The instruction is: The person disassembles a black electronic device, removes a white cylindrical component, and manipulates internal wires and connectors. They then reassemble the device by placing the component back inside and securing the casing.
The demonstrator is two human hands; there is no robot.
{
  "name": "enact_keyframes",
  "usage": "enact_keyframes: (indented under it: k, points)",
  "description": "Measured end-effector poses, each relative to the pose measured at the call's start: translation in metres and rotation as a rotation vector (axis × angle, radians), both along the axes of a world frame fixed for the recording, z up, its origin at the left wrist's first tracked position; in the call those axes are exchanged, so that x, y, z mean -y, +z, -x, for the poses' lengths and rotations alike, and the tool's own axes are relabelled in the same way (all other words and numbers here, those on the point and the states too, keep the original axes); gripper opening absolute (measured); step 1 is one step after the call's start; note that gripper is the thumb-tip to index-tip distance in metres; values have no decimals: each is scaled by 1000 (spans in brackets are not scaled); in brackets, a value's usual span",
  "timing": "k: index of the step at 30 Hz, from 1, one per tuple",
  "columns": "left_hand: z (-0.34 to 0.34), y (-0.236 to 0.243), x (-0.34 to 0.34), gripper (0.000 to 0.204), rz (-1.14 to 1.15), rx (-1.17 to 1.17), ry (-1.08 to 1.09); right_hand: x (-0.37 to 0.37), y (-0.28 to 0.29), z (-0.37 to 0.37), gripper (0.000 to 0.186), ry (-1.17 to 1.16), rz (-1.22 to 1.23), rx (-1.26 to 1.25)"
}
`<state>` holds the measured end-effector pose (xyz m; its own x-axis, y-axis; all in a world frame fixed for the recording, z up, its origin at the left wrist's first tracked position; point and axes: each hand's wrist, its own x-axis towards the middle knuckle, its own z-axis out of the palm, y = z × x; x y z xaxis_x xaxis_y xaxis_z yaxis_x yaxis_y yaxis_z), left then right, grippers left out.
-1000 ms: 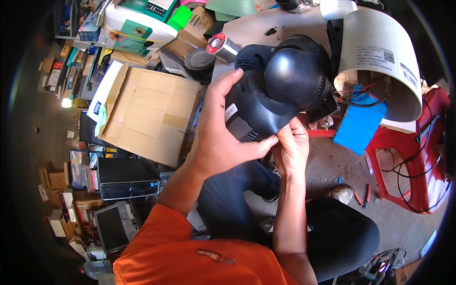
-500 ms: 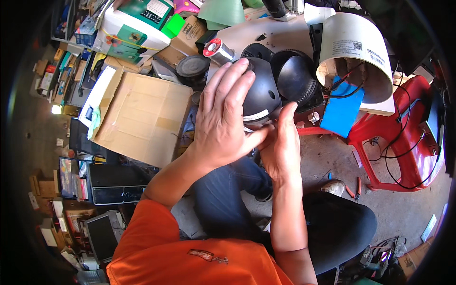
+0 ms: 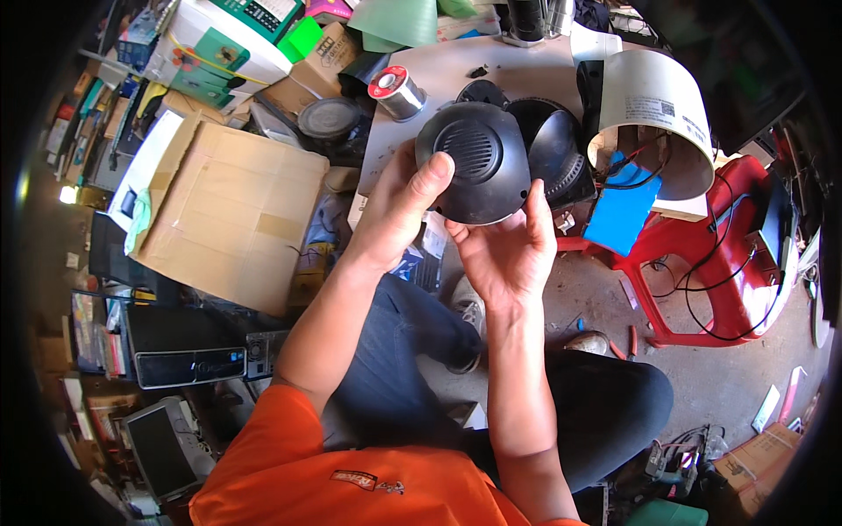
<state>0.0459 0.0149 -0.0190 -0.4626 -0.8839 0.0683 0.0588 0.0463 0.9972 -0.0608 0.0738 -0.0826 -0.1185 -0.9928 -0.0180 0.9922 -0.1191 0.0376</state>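
Cluttered workshop, white surface [image 3: 491,79] far ahead. Left hand [image 3: 399,206] and right hand [image 3: 504,250] both curled around black domed cover [image 3: 478,171], held above lap. Advice: steady its rim, keep thumbs off the central grille.

Passage beyond black cover [image 3: 478,167] was blocked by solder spool [image 3: 396,91], white cylinder [image 3: 653,123]; open floor [image 3: 605,298] was left below hands.
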Motion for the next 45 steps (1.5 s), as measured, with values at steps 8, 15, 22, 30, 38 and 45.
enact_keyframes:
  k: [8,15,22,30,38,45]
  points:
    - [7,-9,14,88,-29,-175,-2,3,-3,-5,60,-16,-51,-149]
    - [24,-22,-9,105,54,-270,52,-18,-3,7,58,-209,-252,-526]
    - [41,-24,-29,114,372,-107,195,-35,-15,20,64,-180,-113,-378]
    - [46,-26,-38,112,367,-153,246,-31,-7,43,57,-214,-550,-1102]
    - [44,-31,-35,110,214,-232,233,-61,-8,70,50,-92,-809,-2794]
    - [34,-39,-31,106,123,-331,185,-31,107,84,31,-489,-425,-1782]
